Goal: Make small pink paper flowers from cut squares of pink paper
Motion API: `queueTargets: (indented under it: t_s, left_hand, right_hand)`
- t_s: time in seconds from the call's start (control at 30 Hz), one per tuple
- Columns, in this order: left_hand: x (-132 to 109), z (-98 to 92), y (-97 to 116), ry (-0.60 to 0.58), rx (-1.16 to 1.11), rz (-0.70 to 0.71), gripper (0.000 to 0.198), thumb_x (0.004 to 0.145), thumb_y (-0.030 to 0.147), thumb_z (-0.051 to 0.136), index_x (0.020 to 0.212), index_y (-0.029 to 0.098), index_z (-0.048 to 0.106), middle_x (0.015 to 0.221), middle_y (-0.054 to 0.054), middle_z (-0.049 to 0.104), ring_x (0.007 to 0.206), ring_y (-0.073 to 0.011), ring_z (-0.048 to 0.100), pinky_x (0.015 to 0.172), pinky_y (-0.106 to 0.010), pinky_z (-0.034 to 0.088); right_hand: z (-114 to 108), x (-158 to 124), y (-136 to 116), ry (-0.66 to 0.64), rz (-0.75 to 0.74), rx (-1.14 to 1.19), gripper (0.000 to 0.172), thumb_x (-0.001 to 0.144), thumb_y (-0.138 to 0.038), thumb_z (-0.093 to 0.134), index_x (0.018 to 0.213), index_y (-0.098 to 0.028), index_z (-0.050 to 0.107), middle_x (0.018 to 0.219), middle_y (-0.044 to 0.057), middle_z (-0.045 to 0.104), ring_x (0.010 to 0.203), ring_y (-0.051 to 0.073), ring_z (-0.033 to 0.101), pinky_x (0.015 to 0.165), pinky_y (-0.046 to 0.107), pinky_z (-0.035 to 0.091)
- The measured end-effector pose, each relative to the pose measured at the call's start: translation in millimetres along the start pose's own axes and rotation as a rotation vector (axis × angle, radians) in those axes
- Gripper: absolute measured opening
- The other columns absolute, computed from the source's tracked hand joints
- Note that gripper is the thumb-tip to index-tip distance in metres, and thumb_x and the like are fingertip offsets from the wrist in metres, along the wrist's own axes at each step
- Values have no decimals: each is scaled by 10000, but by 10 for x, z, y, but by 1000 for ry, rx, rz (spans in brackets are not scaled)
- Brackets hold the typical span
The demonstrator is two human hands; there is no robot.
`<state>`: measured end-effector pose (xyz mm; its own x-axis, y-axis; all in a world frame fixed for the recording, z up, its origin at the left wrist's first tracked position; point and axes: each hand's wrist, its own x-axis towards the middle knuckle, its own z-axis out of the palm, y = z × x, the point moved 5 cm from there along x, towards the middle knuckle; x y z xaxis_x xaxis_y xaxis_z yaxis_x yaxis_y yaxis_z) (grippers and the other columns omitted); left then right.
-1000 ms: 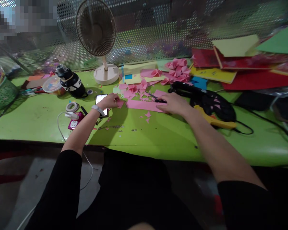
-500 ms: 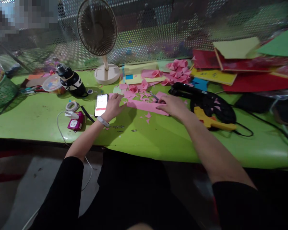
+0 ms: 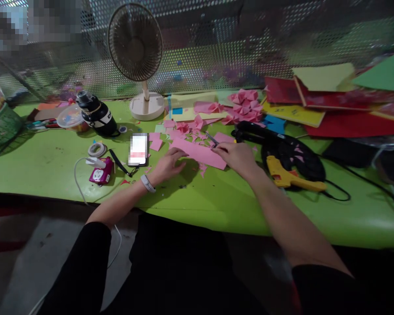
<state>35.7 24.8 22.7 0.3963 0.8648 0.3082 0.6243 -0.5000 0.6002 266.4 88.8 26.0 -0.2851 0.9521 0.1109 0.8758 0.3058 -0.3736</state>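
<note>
A long pink paper strip lies on the green table. At its left end is my left hand, fingers apart and curved over the edge, holding nothing that I can see. My right hand is closed on the handles of scissors at the strip's right side, the blades pointing up and left. Behind the strip lie pink scraps and folded pink paper flowers. Smaller pink pieces lie just in front of it.
On the left are a phone, a purple socket block, a tape roll and a black bottle. A fan stands behind. A yellow glue gun and coloured sheets are on the right.
My left hand has moved right and nearer, off the scraps beside the phone to the strip's left end. My right hand has closed on the scissors. The view has shifted slightly.
</note>
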Motion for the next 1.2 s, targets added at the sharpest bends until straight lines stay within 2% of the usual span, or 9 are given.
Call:
queueTargets:
  t_s: [0.13, 0.33, 0.4, 0.57, 0.7, 0.83, 0.9, 1.03, 1.2]
  left_hand:
    - [-46, -3, -25, 29, -45, -8, 209, 929, 228, 622, 1123, 216, 700, 1200, -107, 651, 1112, -229, 640, 995, -455, 577]
    - [-56, -25, -23, 42, -127, -31, 180, 932, 229, 622, 1078, 196, 720, 1138, -112, 680, 1053, -204, 659, 951, -413, 593]
    - [-47, -49, -15, 57, -148, -50, 179, 933, 238, 625, 1072, 179, 722, 1115, -115, 689, 1031, -195, 660, 943, -407, 590]
    - [-41, -52, -20, -19, -145, -96, 183, 940, 249, 597, 1041, 168, 726, 1056, -120, 706, 923, -188, 661, 862, -398, 599]
    - [-48, -32, -25, -41, -119, -97, 188, 928, 263, 583, 1029, 210, 733, 1054, -108, 714, 955, -205, 665, 887, -405, 578]
    - [-49, -1, 0, -57, -108, -75, 196, 924, 282, 575, 1035, 234, 729, 1062, -97, 714, 1007, -214, 664, 927, -408, 563]
    - [-51, 3, 15, -62, -103, -73, 200, 921, 278, 567, 1036, 240, 726, 1072, -90, 712, 1017, -210, 665, 939, -404, 560]
    - [-59, 7, 42, -80, -82, -51, 204, 917, 257, 559, 1033, 241, 726, 1082, -90, 709, 1004, -204, 668, 935, -392, 561]
    - [-52, 13, 52, -60, -62, 22, 193, 920, 230, 568, 1034, 202, 722, 1064, -107, 718, 988, -214, 667, 913, -401, 560]
  right_hand:
    - [-30, -32, -30, 43, -62, 17, 343, 991, -427, 485, 979, -275, 793, 1006, 86, 777, 956, 294, 675, 691, 387, 488]
    - [-107, -22, 43, 55, 205, -31, 412, 1015, -485, 422, 1074, -208, 722, 831, 130, 755, 797, 314, 690, 660, 379, 442]
    - [-132, -17, 44, 54, 226, -36, 422, 1019, -489, 404, 1071, -203, 710, 818, 127, 750, 787, 307, 685, 649, 366, 427]
    - [-65, -96, -64, -116, 133, 21, 445, 917, -634, 543, 834, -225, 694, 806, 99, 740, 733, 265, 672, 620, 348, 434]
    - [26, -223, -214, -224, 95, -6, 485, 724, -685, 749, 886, -233, 680, 984, 124, 746, 792, 296, 677, 602, 374, 467]
    - [137, -280, -275, -319, 66, -1, 372, 787, -586, 755, 816, -227, 660, 889, 101, 730, 781, 281, 674, 636, 393, 498]
    - [155, -270, -269, -277, 29, 25, 375, 794, -574, 755, 897, -221, 685, 983, 115, 724, 847, 293, 681, 676, 414, 527]
    - [142, -240, -222, -121, -8, 7, 548, 737, -605, 790, 1097, -202, 702, 1183, 175, 673, 964, 339, 680, 747, 479, 558]
    - [176, -238, -188, -212, 68, 103, 451, 733, -515, 823, 1025, -196, 692, 1036, 124, 735, 869, 292, 696, 712, 419, 542]
